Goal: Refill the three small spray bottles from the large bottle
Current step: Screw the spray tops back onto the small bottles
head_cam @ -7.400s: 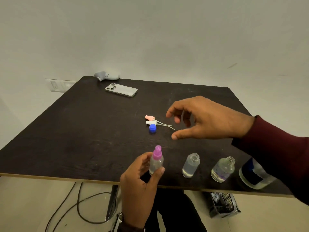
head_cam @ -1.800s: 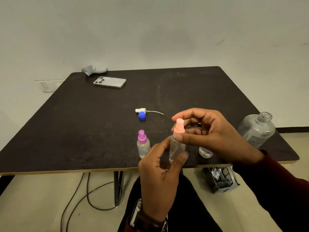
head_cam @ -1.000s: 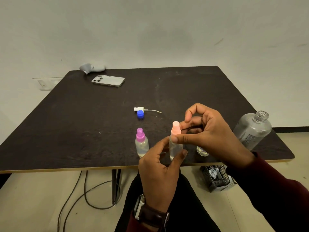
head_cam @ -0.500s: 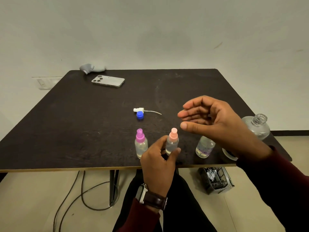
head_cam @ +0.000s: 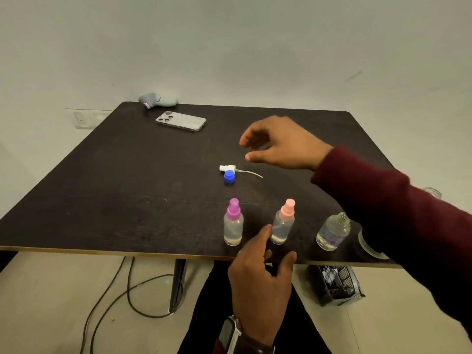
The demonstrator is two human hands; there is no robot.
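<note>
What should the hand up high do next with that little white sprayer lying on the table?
Probably lower the right hand and pinch the white spray top lying by the blue cap. The purple-topped bottle and pink-topped bottle are already capped, but the third small bottle stands open, and the right hand hovers empty near that top.

A dark, matt wood-grain top with a pale raw edge is seen on the desk [head_cam: 127, 200]. Clear, glossy plastic is shown by the purple-capped bottle [head_cam: 233, 223], the pink-capped bottle [head_cam: 283, 223] and the uncapped bottle [head_cam: 332, 232]. A smooth, shiny plastic blue cap [head_cam: 229, 177] is noted. A glossy, reflective back is displayed by the phone [head_cam: 180, 121]. Soft maroon cloth is worn as a sleeve [head_cam: 398, 215].
</note>
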